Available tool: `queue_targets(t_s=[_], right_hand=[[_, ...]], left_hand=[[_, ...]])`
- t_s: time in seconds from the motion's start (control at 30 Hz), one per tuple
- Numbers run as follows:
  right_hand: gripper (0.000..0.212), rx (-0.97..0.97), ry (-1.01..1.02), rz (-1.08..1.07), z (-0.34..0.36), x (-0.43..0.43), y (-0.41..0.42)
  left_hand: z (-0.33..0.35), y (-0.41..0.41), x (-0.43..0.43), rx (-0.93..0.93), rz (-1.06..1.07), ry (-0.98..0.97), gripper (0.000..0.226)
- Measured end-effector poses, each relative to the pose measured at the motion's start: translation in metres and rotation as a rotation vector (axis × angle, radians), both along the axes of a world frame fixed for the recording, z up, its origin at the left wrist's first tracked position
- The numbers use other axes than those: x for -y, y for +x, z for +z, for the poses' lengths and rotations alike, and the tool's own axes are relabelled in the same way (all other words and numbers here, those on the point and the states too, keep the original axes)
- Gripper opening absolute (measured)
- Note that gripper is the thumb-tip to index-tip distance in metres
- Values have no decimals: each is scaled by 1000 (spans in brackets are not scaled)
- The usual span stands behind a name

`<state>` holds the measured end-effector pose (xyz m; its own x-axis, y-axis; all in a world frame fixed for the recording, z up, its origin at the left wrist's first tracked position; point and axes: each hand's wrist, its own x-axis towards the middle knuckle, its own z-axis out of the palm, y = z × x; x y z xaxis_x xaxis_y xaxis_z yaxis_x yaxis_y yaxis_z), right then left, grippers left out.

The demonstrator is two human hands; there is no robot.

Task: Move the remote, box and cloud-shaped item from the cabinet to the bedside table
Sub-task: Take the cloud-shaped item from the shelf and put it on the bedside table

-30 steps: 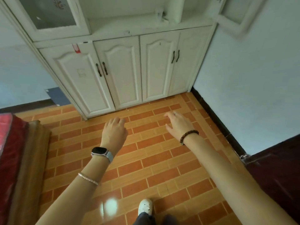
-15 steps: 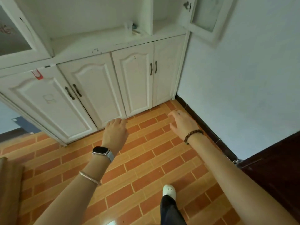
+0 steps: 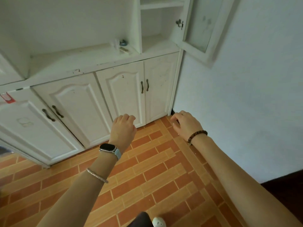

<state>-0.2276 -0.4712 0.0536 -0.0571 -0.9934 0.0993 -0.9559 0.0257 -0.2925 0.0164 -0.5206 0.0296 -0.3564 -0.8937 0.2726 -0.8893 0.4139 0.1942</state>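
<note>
Left hand (image 3: 123, 127): loosely curled, holds nothing.
Right hand (image 3: 186, 124): loosely curled, holds nothing.
Cabinet (image 3: 78, 63): white, small items (image 3: 123, 46) on its ledge.

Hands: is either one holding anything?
No, the left hand and the right hand both hover over the floor with loosely curled fingers and nothing in them.

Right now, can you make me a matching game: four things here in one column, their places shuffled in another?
Things: 1 smartwatch; 2 bead bracelet; 3 glass door; 4 small items.
Places: A right wrist; B cabinet ledge; C left wrist; D swung open, upper right.
Pairs: 1-C; 2-A; 3-D; 4-B.
</note>
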Motion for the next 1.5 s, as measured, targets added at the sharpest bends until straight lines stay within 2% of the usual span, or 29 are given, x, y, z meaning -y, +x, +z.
queue_targets(t_s=[0.37,0.7,1.13,1.5], right_hand=[[22,19,46,-30,-25,102,-57],[23,12,13,-50,-4,233,-95],[25,66,-22,-19,9,366,-161],[25,77,-174,139,83,521,-238]], left_hand=[[-15,-65,118,-28,-60,27,30],[12,-104,264,-76,-115,-89,27],[25,-179,380,-104,-158,-179,26],[86,-259,508,-111,-32,-343,26]])
